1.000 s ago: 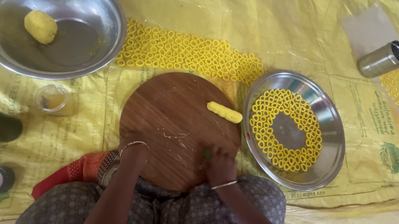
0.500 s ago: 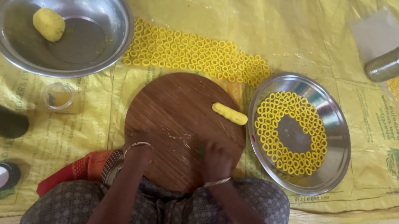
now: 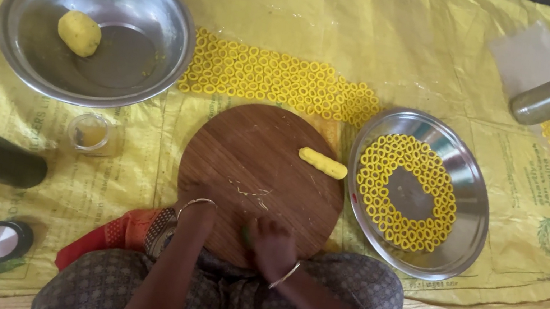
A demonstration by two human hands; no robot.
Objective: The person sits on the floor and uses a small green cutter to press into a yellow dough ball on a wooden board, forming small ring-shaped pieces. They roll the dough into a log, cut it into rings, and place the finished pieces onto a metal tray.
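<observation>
Both hands rest at the near edge of the round wooden board: the left hand with fingers curled together against the wood, the right hand with fingers closed on a small green item too small to identify. A yellow dough roll lies on the board's far right, well apart from both hands, beside the steel plate ringed with yellow dough loops.
</observation>
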